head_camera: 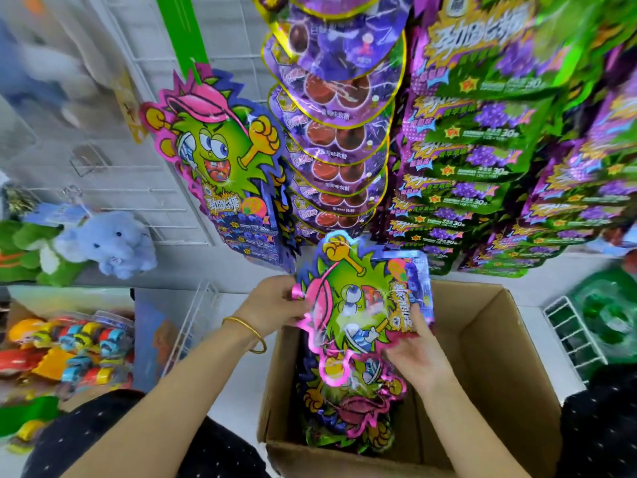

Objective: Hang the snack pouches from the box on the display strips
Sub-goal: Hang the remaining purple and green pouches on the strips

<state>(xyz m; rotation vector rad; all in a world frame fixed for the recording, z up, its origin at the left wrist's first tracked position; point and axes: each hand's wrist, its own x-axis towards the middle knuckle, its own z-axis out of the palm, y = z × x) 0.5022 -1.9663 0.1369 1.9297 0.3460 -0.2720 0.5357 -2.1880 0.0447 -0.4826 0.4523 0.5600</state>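
Cardboard box (489, 357) on a white floor (238, 384), beneath hung strips.
Left hand (272, 303) and right hand (413, 353) fingers clamp a pouch (358, 308) above it.

Left hand (272, 301) and right hand (418, 353) both clasped, raised.

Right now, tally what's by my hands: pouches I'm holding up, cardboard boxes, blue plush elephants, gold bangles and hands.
Monster pouch held up: 1 that shows
Cardboard box: 1
Blue plush elephant: 1
Gold bangle: 1
Hands: 2, left hand and right hand
Total: 6
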